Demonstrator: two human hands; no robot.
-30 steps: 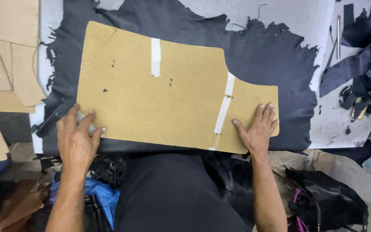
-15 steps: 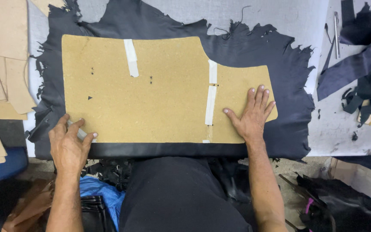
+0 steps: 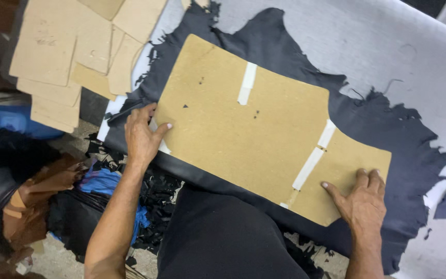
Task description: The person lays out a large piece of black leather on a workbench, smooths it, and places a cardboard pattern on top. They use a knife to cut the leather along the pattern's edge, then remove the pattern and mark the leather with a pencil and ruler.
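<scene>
A large brown cardboard pattern (image 3: pixel 243 124), patched with strips of white tape, lies flat on a dark navy leather hide (image 3: pixel 383 129) spread over a white table (image 3: pixel 398 41). My left hand (image 3: pixel 141 135) rests on the pattern's near-left corner, fingers spread, touching both card and hide. My right hand (image 3: pixel 361 202) presses flat on the pattern's near-right corner, fingers apart. Neither hand holds anything.
A stack of several smaller cardboard pattern pieces (image 3: pixel 73 51) lies at the table's far left. Below the table edge are black leather scraps (image 3: pixel 156 196), blue plastic (image 3: pixel 104 182) and a brown bag (image 3: pixel 42 196). My dark-clothed body (image 3: pixel 223 243) is against the near edge.
The view has swung so pattern and hide now run diagonally. Both hands stay pressed on the pattern's near corners; the left has shifted onto the card's corner.
</scene>
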